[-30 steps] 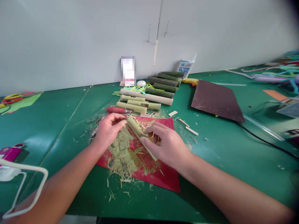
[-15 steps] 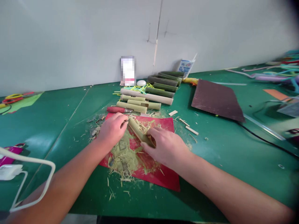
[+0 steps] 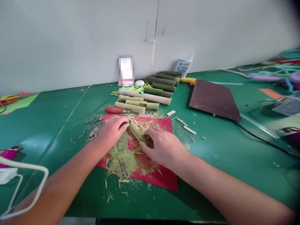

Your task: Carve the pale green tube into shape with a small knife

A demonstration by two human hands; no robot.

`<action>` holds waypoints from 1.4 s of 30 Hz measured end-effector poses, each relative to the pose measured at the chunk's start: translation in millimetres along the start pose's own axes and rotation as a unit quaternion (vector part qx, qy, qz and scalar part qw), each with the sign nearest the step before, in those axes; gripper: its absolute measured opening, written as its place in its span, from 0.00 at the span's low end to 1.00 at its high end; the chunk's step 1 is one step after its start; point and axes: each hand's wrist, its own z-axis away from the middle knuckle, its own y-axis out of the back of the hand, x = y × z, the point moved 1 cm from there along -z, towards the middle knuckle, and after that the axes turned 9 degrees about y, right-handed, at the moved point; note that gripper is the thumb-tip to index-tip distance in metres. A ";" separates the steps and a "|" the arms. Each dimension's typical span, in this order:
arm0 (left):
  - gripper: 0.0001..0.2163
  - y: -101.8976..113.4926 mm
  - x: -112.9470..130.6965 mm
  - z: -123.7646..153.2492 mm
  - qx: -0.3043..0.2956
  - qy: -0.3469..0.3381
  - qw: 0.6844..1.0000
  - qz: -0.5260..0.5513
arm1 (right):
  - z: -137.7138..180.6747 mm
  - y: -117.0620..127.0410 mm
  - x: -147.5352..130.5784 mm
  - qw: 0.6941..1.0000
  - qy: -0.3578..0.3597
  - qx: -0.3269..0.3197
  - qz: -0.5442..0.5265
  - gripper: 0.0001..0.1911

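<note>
My right hand (image 3: 164,143) grips the near end of a pale bamboo tube (image 3: 136,129), which slants away from me over a red sheet (image 3: 161,179). At the tube's far end, my left hand (image 3: 116,126) is closed in a pinch on a small dark piece of sandpaper (image 3: 129,121), mostly hidden by the fingers. Pale dust and shavings (image 3: 122,156) cover much of the sheet, with several dark scraps among them. Just beyond my left hand lies a red-handled knife (image 3: 114,110).
Behind the sheet lie several pale bamboo tubes (image 3: 130,107) and dark green ones (image 3: 159,92). A phone (image 3: 126,70) leans on the wall, near a carton (image 3: 184,66). To the right is a brown board (image 3: 214,100) with a black cable (image 3: 262,137); a white cable frame (image 3: 44,181) stands at left.
The view has shifted slightly, so everything sits a little further left. Both hands keep their hold, and the tube stays at nearly the same slant.
</note>
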 end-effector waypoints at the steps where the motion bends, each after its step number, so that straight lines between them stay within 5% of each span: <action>1: 0.06 -1.2 -0.9 0.5 -0.003 0.006 1.000 0.009 | -0.2 0.4 -0.3 1.000 -0.001 -0.001 0.000 0.11; 13: 0.06 -4.7 -2.5 -0.1 0.056 0.001 0.993 0.105 | 0.1 -0.5 -0.3 1.000 0.005 0.004 0.001 0.11; 28: 0.10 -9.9 -7.9 4.1 0.013 0.084 0.989 0.125 | 0.4 0.0 0.0 1.000 0.000 -0.003 -0.011 0.10; 42: 0.09 -13.2 -12.4 1.3 0.028 0.073 0.984 0.161 | 0.0 -0.5 -0.4 1.000 0.009 0.003 -0.001 0.10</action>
